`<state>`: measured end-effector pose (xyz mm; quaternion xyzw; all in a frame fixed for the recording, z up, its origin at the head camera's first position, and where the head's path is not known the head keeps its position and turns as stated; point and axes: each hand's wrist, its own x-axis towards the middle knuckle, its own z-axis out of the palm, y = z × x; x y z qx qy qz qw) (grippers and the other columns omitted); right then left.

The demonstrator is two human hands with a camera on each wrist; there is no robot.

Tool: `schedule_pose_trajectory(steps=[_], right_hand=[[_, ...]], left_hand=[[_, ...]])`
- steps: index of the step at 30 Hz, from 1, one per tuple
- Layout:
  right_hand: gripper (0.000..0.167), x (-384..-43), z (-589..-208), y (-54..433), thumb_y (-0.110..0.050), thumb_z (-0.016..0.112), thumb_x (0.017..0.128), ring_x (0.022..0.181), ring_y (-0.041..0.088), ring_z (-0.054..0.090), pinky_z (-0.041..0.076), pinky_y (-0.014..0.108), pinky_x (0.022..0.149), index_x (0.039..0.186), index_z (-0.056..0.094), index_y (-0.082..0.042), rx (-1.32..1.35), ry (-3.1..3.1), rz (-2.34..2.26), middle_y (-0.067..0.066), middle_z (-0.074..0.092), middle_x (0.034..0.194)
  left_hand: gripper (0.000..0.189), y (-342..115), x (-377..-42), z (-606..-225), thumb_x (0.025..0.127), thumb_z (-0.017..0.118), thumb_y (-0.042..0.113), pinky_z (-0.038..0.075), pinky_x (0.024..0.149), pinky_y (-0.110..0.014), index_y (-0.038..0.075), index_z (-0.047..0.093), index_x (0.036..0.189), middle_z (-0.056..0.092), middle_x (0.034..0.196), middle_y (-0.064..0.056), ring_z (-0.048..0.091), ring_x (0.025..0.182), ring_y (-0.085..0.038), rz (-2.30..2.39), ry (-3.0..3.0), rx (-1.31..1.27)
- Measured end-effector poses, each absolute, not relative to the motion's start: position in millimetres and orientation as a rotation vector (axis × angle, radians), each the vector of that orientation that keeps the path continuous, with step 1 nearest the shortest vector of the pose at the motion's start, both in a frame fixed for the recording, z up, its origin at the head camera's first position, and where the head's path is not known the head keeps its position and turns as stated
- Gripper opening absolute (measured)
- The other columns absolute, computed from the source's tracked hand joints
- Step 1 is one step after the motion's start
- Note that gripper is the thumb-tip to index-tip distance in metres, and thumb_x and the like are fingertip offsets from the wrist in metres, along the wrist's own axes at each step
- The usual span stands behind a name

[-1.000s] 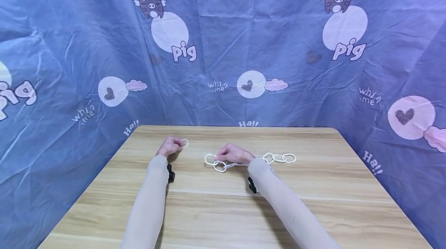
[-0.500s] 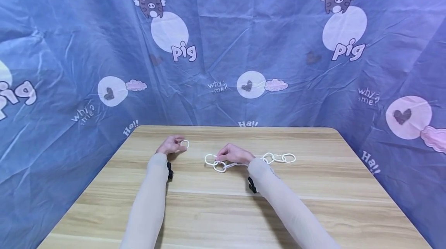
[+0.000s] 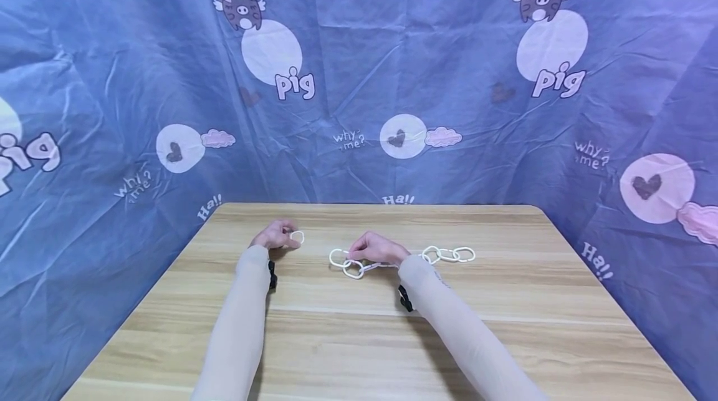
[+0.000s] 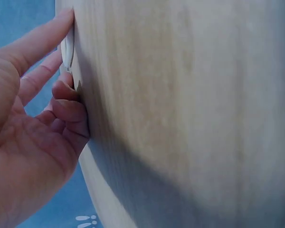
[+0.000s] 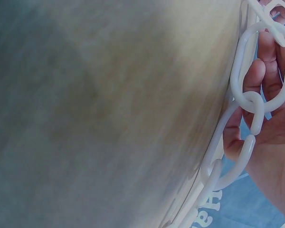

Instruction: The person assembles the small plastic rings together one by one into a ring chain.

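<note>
A single white plastic chain link (image 3: 303, 237) lies near the table's back left. My left hand (image 3: 273, 235) is at it, thumb on the near side and index finger on the far side. In the left wrist view this link (image 4: 69, 50) appears edge-on between the thumb and the fingers, with the other fingertips curled at the tabletop. Right of it, my right hand (image 3: 374, 246) pinches a white plastic chain (image 3: 361, 270) near its left end. Several links trail rightward, partly hidden behind the hand and wrist. The right wrist view shows gaps in the links (image 5: 236, 71).
The light wood table (image 3: 336, 351) has rounded back corners. A blue printed curtain (image 3: 348, 64) hangs behind it and along both sides. Each wrist wears a black strap (image 3: 272, 275) over a pale sleeve (image 3: 235, 326).
My left hand has spread its thumb and index finger around the single link and drawn it slightly nearer. The right hand and the chain have stayed in place.
</note>
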<state>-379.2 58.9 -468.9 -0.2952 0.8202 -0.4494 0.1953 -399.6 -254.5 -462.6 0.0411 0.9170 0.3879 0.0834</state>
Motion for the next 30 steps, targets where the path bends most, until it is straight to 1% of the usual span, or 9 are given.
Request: schedule_pose_trajectory(steps=[3,6,10,14,18,22,26,28,30], right_hand=[[0.015,-379,-468,59,-0.015,0.067,0.092,0.07,0.009,0.059,0.046,0.021,0.069,0.096,0.076,-0.003,-0.818,2.303,-1.259,0.004,0.073,0.084],[0.015,-379,-468,60,-0.016,0.067,0.092,0.069,0.009,0.059,0.046,0.021,0.068,0.096,0.076,-0.004,-0.81,2.306,-1.258,0.003,0.074,0.084],[0.016,-379,-469,59,-0.017,0.068,0.092,0.07,0.011,0.059,0.046,0.022,0.069,0.097,0.076,-0.004,-0.813,2.296,-1.263,0.004,0.074,0.085],[0.016,-380,-469,59,-0.017,0.068,0.092,0.073,0.011,0.059,0.045,0.022,0.071,0.096,0.076,-0.004,-0.826,2.299,-1.259,0.004,0.073,0.086],[0.015,-380,-468,60,-0.016,0.067,0.092,0.073,0.012,0.058,0.044,0.02,0.069,0.096,0.076,-0.004,-0.838,2.31,-1.259,0.006,0.073,0.085],[0.017,-379,-469,60,-0.016,0.067,0.092,0.066,0.009,0.059,0.045,0.017,0.061,0.098,0.076,-0.002,-0.817,2.267,-1.286,0.007,0.074,0.085],[0.017,-379,-470,60,-0.015,0.068,0.092,0.061,0.008,0.06,0.047,0.017,0.056,0.099,0.075,-0.001,-0.782,2.22,-1.311,0.006,0.074,0.084],[0.017,-379,-470,60,-0.015,0.068,0.092,0.062,0.008,0.061,0.048,0.018,0.057,0.099,0.075,-0.001,-0.781,2.22,-1.316,0.006,0.074,0.085],[0.017,-379,-469,60,-0.015,0.067,0.092,0.064,0.008,0.061,0.048,0.018,0.06,0.1,0.075,-0.001,-0.784,2.23,-1.313,0.007,0.074,0.087]], left_hand=[[0.048,-252,-399,-462,0.075,0.078,0.003,0.042,0.082,-0.029,-0.006,0.054,0.115,0.055,0.098,-0.012,0.049,0.09,-0.021,1.171,2.723,0.137],[0.049,-250,-399,-461,0.074,0.077,-0.003,0.04,0.077,-0.026,-0.008,0.05,0.114,0.053,0.094,-0.011,0.047,0.085,-0.019,1.223,2.696,0.196],[0.056,-252,-399,-462,0.073,0.076,-0.01,0.039,0.07,-0.023,-0.01,0.047,0.121,0.05,0.086,-0.008,0.046,0.077,-0.015,1.339,2.649,0.228],[0.06,-252,-397,-461,0.076,0.076,-0.006,0.041,0.063,-0.023,-0.004,0.05,0.13,0.05,0.08,-0.004,0.046,0.07,-0.013,1.356,2.644,0.184],[0.049,-249,-397,-460,0.084,0.069,-0.004,0.044,0.056,-0.022,-0.002,0.052,0.13,0.059,0.078,-0.006,0.054,0.064,-0.012,1.393,2.591,0.152],[0.034,-244,-397,-461,0.092,0.06,-0.002,0.044,0.05,-0.02,-0.006,0.053,0.125,0.068,0.079,-0.011,0.059,0.057,-0.011,1.462,2.524,0.191],[0.04,-238,-395,-460,0.094,0.056,-0.002,0.044,0.05,-0.019,-0.006,0.048,0.134,0.069,0.082,-0.015,0.057,0.055,-0.01,1.484,2.505,0.274],[0.046,-234,-394,-460,0.094,0.056,-0.003,0.045,0.051,-0.019,-0.005,0.044,0.139,0.068,0.085,-0.016,0.057,0.057,-0.011,1.488,2.5,0.314],[0.046,-231,-393,-460,0.095,0.057,-0.001,0.046,0.052,-0.02,-0.005,0.045,0.139,0.067,0.085,-0.017,0.056,0.058,-0.011,1.477,2.511,0.35]])
